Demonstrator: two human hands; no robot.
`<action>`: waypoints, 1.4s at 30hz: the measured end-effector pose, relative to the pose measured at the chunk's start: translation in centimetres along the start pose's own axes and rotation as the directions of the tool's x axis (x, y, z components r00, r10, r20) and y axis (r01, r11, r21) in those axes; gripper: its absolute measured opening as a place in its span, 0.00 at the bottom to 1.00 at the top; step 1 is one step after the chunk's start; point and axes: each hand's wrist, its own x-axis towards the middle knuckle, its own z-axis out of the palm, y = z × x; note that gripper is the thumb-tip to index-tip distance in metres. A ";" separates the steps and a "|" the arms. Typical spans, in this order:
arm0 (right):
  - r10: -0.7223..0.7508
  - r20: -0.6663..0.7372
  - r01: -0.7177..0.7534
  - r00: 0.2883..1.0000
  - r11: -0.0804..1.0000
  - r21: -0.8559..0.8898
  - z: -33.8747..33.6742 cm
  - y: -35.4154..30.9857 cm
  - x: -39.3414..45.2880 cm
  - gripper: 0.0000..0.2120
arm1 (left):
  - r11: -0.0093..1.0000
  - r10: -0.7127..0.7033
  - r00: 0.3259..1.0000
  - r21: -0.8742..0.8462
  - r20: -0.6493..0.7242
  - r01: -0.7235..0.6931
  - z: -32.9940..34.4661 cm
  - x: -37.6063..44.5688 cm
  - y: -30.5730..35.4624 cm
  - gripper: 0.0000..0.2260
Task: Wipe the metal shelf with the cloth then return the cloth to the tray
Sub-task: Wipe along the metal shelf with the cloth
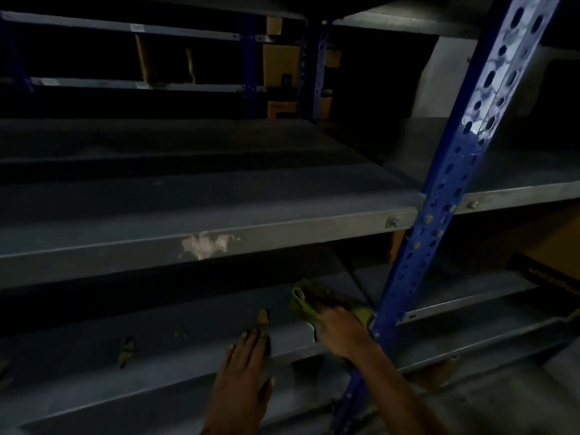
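The grey metal shelf (188,312) in front of me is carrying my green cloth (306,301) near its blue upright (439,196), my left hand (244,368) lying flat on its front edge, with small scraps (263,316) lying beside.

Dim light is filling a storeroom, where a blue perforated upright (470,171) is catching a bright glare near its top. Brown cardboard boxes (280,62) are sitting in the shadowed racking (138,28) behind. A pale wall (445,80) is showing at right, and a dusty grey floor (514,412) is lying below.
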 end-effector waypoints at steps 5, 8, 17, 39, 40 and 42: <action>-0.185 -0.105 0.181 0.977 0.982 -0.047 0.4 1.1 -0.2 0.34 | 0.979 0.007 1.000 0.203 0.025 -0.012 0.3 -0.1 0.8 0.39; -0.340 -0.116 0.298 0.933 0.913 -0.281 -0.1 1.0 -0.7 0.23 | 0.964 0.010 0.999 0.264 0.036 -0.019 0.1 -0.1 0.9 0.39; -0.290 -0.021 0.281 0.957 0.943 -0.179 -1.3 2.4 3.1 0.29 | 0.966 -0.030 0.997 0.259 0.077 0.009 -0.2 -0.2 1.6 0.42; -0.365 0.040 0.349 0.930 0.914 0.208 0.4 2.3 7.3 0.23 | 0.945 -0.079 0.990 0.325 0.121 0.035 -0.3 0.1 1.6 0.43; -0.352 0.060 0.332 0.934 0.918 0.217 0.4 2.4 7.0 0.23 | 0.944 -0.083 0.989 0.328 0.123 0.039 -0.3 0.1 1.6 0.43; -0.303 0.074 0.272 0.950 0.920 0.282 0.4 2.6 6.3 0.22 | 0.944 -0.083 0.988 0.327 0.129 0.037 -0.3 0.0 1.6 0.43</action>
